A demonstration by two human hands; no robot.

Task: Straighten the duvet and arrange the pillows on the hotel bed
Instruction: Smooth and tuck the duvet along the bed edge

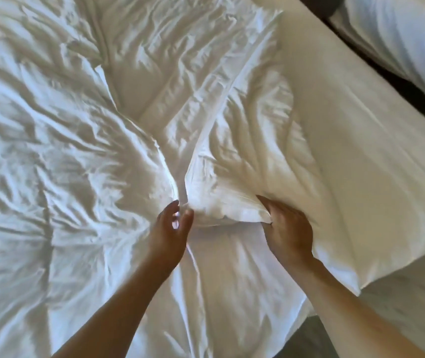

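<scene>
A crumpled white duvet (pixel 51 151) covers most of the bed. A white pillow (pixel 245 156) lies rumpled in the middle, its near corner bunched up. My left hand (pixel 172 228) pinches that bunched corner between thumb and fingers. My right hand (pixel 287 226) grips the pillow's near edge, fingers tucked under the fabric. A smooth second pillow (pixel 361 164) lies to the right, touching the first. Another wrinkled pillow (pixel 167 47) sits farther back.
The bed's right edge runs diagonally past a dark gap (pixel 397 81), beyond which more white bedding (pixel 413 40) shows at the top right. Grey floor (pixel 307 339) appears at the bottom, between my forearms.
</scene>
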